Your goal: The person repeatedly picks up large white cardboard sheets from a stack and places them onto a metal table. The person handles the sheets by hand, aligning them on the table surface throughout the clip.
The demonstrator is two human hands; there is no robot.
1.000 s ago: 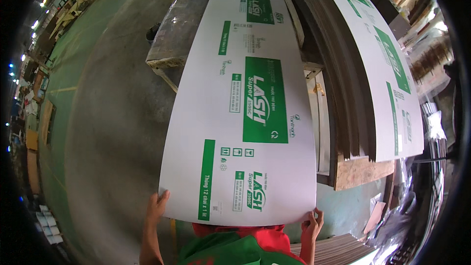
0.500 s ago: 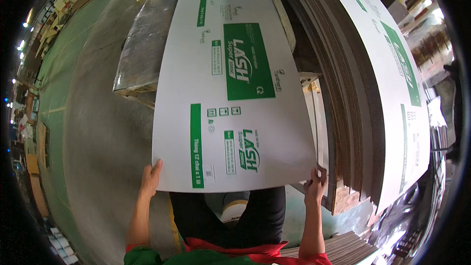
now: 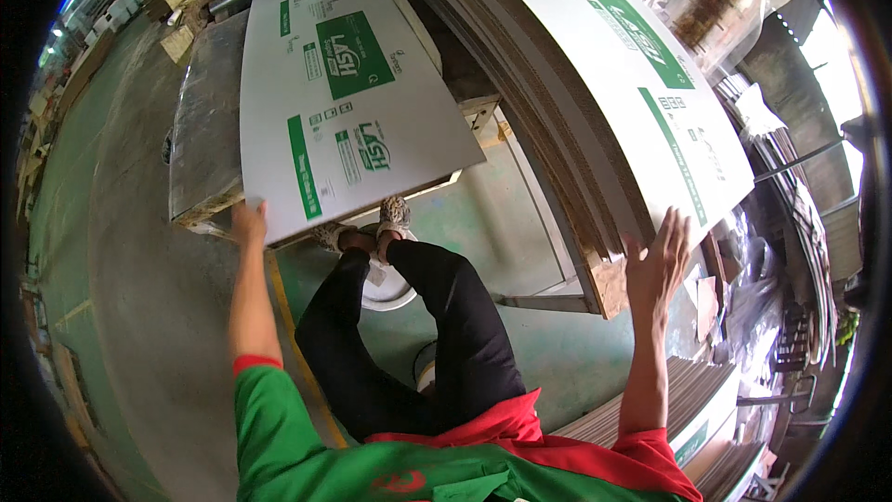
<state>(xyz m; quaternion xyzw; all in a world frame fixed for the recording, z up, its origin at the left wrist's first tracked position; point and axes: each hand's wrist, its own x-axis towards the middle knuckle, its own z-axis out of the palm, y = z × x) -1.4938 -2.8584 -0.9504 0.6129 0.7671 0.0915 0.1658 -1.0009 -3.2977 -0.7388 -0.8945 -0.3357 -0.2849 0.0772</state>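
A flat white cardboard sheet (image 3: 409,144) with green printed panels lies on a low table, its near edge toward my knees. My left hand (image 3: 248,223) is closed on the sheet's near left corner, thumb by the edge; its other fingers are partly hidden. At the right, my right hand (image 3: 658,265) is open with fingers spread, at the near end of a tall stack of cardboard sheets (image 3: 557,112). Its fingertips reach the near edge of the printed top sheet (image 3: 595,46); whether they press on it I cannot tell.
The stack rests on a wooden pallet (image 3: 609,290) over a metal frame (image 3: 548,303). A grey worktop (image 3: 209,130) is left of the sheet. Below it, my feet are by a white round object (image 3: 388,293). More stacked cardboard (image 3: 650,400) lies at lower right.
The printed sheet has moved away from me and now lies farther forward on the table. My right hand has let go of it and moved right to the stack. My left hand stays at its corner.
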